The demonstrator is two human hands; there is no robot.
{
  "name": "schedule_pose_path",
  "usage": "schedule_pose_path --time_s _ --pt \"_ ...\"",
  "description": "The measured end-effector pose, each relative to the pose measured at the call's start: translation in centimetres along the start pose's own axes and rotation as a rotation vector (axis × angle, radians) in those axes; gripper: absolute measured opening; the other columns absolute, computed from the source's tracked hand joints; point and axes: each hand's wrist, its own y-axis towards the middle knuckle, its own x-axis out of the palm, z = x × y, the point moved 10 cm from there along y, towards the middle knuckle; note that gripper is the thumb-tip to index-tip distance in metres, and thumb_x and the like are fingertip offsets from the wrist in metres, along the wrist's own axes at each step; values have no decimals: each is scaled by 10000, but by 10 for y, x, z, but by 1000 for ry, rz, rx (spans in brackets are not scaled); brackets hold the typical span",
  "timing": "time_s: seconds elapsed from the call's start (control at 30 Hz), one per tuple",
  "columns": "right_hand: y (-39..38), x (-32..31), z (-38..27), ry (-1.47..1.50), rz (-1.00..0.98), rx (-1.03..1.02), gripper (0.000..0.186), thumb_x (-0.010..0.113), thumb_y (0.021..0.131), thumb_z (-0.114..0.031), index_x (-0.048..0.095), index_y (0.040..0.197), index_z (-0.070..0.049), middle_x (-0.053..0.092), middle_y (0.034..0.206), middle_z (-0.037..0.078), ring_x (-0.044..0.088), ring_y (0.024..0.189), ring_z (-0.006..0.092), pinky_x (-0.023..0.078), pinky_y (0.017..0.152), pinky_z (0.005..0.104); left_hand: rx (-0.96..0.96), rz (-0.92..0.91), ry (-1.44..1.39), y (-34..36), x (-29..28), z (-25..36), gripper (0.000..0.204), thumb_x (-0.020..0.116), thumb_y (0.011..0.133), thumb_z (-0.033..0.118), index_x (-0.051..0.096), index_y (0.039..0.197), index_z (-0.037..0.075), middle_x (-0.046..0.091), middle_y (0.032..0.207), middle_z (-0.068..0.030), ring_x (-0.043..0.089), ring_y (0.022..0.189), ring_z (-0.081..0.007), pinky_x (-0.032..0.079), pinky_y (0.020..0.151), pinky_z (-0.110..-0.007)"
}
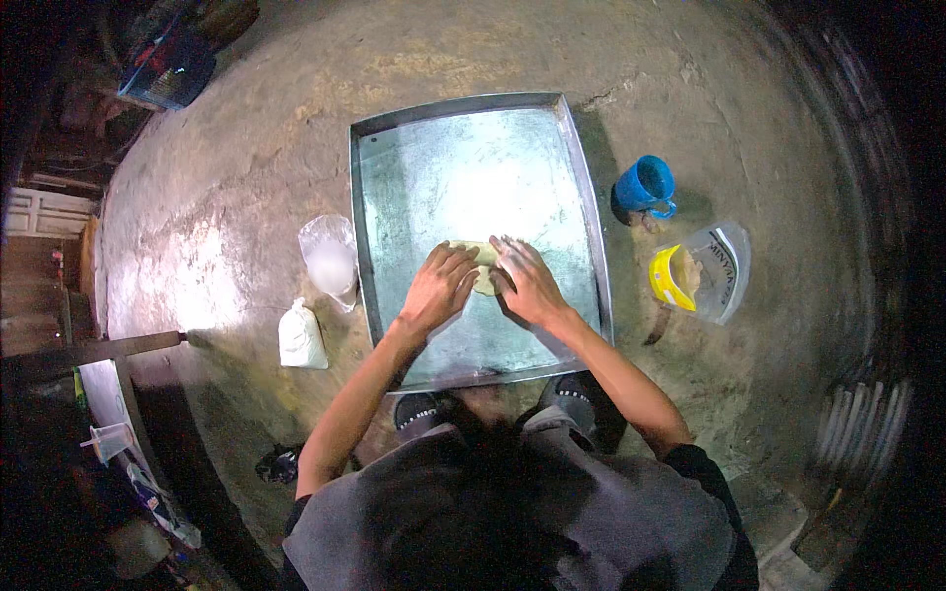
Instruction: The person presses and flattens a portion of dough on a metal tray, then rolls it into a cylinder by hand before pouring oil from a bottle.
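Observation:
A pale lump of dough lies in a large shallow metal tray on the floor before me. My left hand is on the dough's left side, fingers curled over it. From the other side my right hand grips it, the fingers over the far edge and the thumb nearer me. Both hands cover much of the dough, so its full shape is hidden. A whitish smear, perhaps flour, shows on the right fingers.
Left of the tray are a clear plastic bag with white contents and a small white sack. To its right stand a blue mug and a yellow-and-clear plastic pouch. My feet are close to the tray's near edge.

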Motion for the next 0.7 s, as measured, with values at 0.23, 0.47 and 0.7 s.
schedule_pose_path --time_s 0.23,0.47,0.7 --pt "49 6 27 -174 3 148 477 553 953 -99 508 1411 25 475 1492 272 420 1415 441 317 1181 558 -53 40 225 54 19 -20 462 545 1019 183 500 1430 -24 451 1531 -270 371 1476 -426 272 1234 -535" --pt "-27 33 -15 -129 -321 50 590 482 1033 -206 363 1537 77 300 1642 255 235 1543 425 172 1266 571 -122 -220 105 -34 40 11 741 498 1059 425 277 1585 -46 251 1673 -225 204 1566 -380 163 1287 -499" --pt "-54 18 -50 -33 -343 78 559 513 1024 -187 411 1539 7 358 1601 258 304 1507 443 180 1247 608 -142 -245 141 -72 29 28 677 593 1009 367 378 1550 22 340 1648 -167 271 1550 -342 191 1284 -524"
